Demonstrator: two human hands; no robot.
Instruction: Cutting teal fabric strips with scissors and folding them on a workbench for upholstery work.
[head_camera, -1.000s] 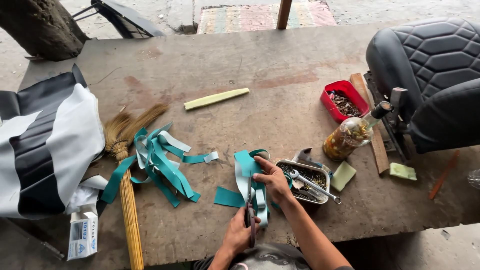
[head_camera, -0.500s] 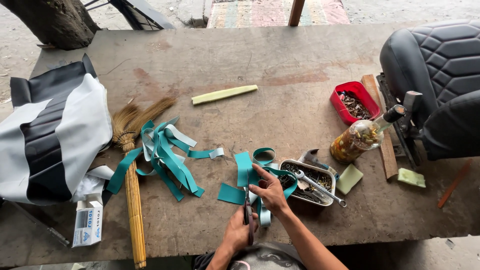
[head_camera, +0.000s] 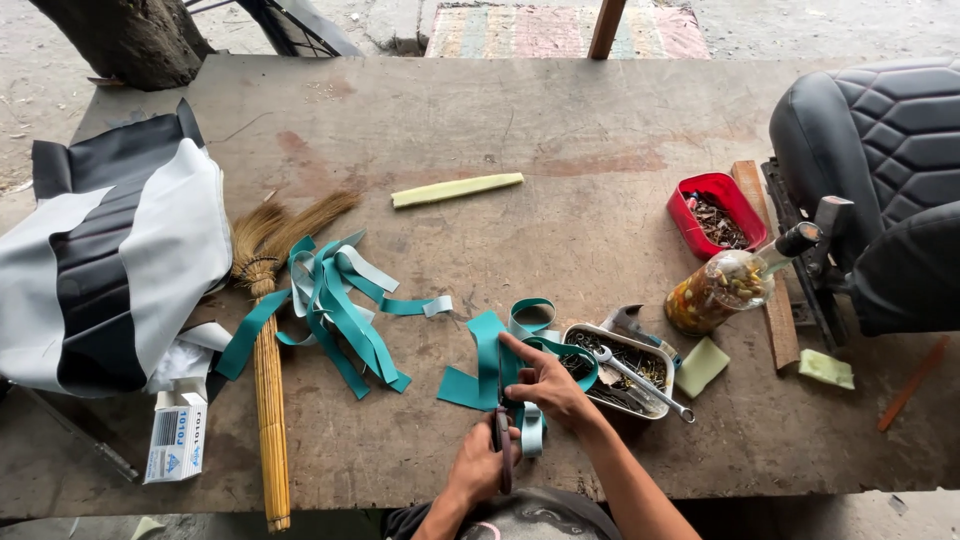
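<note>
The left hand (head_camera: 480, 465) held dark-handled scissors (head_camera: 503, 440), its grip closed round the handles, blades pointing away from the person. The right hand (head_camera: 545, 385) pressed a teal strip (head_camera: 487, 360) flat on the wooden worktop (head_camera: 560, 120), fingers together on top of it, just above the scissors. Just right of that grip sat a metal tin (head_camera: 625, 368) of nails with a wrench (head_camera: 640, 382) across it. Well to the left lay a heap of teal strips (head_camera: 335, 305) beside a broom (head_camera: 265, 360).

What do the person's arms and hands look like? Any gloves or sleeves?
No gloves: the left hand and right hand are bare. No sleeves cover the forearms. No watch, ring or bracelet shows.
</note>
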